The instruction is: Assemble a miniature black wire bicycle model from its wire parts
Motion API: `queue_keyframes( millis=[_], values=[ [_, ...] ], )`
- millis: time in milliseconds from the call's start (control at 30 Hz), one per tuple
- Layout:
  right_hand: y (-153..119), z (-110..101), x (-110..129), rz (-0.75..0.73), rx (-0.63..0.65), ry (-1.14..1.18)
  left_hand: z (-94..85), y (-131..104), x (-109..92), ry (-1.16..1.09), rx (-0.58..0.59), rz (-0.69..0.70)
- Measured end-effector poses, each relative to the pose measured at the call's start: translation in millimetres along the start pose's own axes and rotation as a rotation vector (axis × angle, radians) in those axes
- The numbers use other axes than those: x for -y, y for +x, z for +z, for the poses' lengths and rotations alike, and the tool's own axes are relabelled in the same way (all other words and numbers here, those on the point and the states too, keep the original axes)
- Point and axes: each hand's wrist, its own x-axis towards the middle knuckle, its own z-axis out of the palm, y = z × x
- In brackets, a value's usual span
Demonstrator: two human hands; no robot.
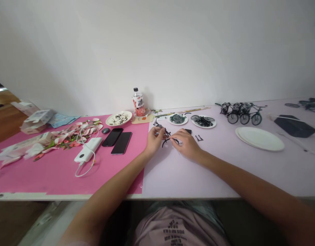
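Note:
My left hand [155, 139] is closed around a small dark model bicycle frame [166, 131] over the lilac part of the table. Close beside it, my right hand [187, 143] pinches a thin black part [174, 140] against the frame; its exact kind is too small to make out. A curved black piece [165, 142] shows just below the fingers. Two small black forked pieces [199, 138] lie right of my right hand. Behind the hands stand a plate of green parts [170, 122] and a plate of black parts and wheels [213, 125].
Assembled model bicycles [244, 114] stand at the back right, behind stacked white plates [260, 139] and a dark angular object [296, 125]. Leftward are two phones [121, 143], a white power bank [88, 150] with cable, scattered petals [70, 136], a bowl [118, 123] and a drink bottle [139, 104].

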Motion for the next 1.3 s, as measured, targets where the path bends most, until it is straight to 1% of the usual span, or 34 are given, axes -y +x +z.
queue_keyframes(
  millis=[167,367,567,700,800,967,1133,1300],
  values=[
    [-0.5,-2.7,2.2,0.144,-0.066,0.064,-0.5,-0.6,0.5,0.033,0.014,0.005],
    [1.5,-4.8,0.4,0.132,-0.131,0.088,-3.1,-1.6,3.6,0.139,0.086,0.082],
    [2.8,-5.4,3.0,0.225,-0.129,0.149,-5.1,-2.2,4.8,0.233,0.108,0.120],
    [3.6,-7.0,5.1,0.255,-0.163,0.192,-5.1,-3.3,2.8,0.242,0.130,0.124],
    [4.5,-10.3,6.6,0.273,-0.186,0.215,-4.2,-3.6,0.4,0.213,0.116,0.119],
    [3.4,-11.0,6.1,0.289,-0.139,0.160,-2.4,-5.4,-10.1,0.116,0.092,0.080],
    [-4.1,1.4,-1.1,0.241,-0.053,-0.032,0.2,-6.4,-19.5,0.042,0.049,0.075],
    [-8.9,10.1,-6.2,0.229,-0.039,-0.067,3.8,-8.8,-19.9,0.018,0.060,0.052]
  ],
)
